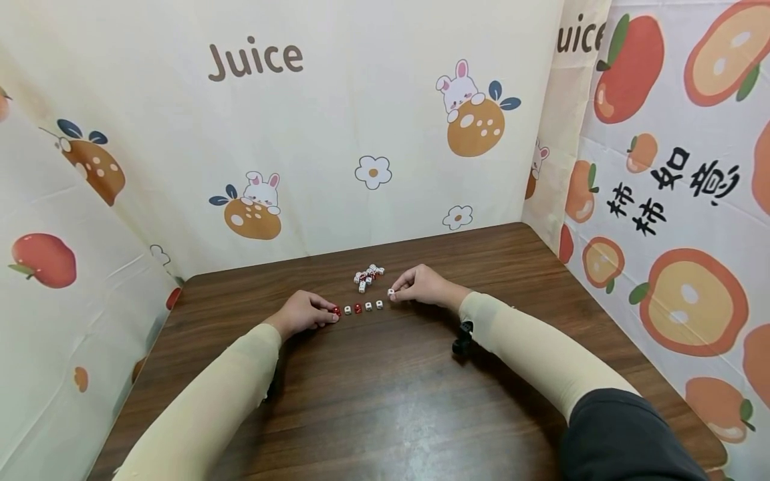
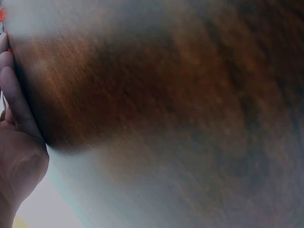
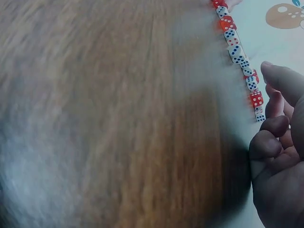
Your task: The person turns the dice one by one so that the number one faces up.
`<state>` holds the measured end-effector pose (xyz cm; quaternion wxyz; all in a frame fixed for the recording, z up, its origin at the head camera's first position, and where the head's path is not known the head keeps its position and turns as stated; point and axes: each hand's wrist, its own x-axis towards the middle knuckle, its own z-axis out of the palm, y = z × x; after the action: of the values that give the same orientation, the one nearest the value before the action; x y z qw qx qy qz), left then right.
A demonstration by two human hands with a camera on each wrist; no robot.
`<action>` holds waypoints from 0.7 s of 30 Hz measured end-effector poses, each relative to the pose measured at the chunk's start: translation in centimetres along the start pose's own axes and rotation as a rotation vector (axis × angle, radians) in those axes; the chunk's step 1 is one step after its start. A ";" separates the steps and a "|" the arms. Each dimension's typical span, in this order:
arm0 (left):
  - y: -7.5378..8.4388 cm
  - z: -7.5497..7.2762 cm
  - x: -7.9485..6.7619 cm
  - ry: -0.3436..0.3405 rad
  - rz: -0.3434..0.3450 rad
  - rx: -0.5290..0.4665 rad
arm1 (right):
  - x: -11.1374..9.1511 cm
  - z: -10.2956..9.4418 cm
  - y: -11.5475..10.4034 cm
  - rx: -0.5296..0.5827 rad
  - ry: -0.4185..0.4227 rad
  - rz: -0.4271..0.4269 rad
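Near the frame's centre, a row of five dice [image 1: 357,308] stands on the counter [image 1: 391,401], seemingly part-built; the pile [image 1: 369,280] above looks left to place. The left hand [image 1: 303,312] pinches the red end die [image 1: 337,311], grip nearly closed; the right hand [image 1: 423,286] pinches a white die [image 1: 391,292] beyond the row's right end. The pile's count is unclear; the left wrist view crops the hand.

Wood-grain tabletop [image 1: 385,394], softly glossy — dice [image 1: 358,308] smooth, plastic-looking (dark sleeve [image 1: 619,437] matt cloth).
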<state>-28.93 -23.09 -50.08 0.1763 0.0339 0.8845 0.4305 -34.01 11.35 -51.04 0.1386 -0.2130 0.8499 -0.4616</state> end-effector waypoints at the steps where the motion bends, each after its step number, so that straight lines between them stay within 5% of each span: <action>1: 0.0 0.0 0.0 0.000 -0.003 -0.001 | 0.0 0.1 0.1 -0.007 0.000 -0.003; 21: -0.1 0.0 -0.3 0.002 0.002 -0.020 | 0.0 1.0 -0.7 -0.192 -0.054 -0.027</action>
<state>-28.66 -23.22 -50.05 0.1754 0.0326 0.8804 0.4394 -33.42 10.30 -51.01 0.1342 -0.2491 0.8832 -0.3740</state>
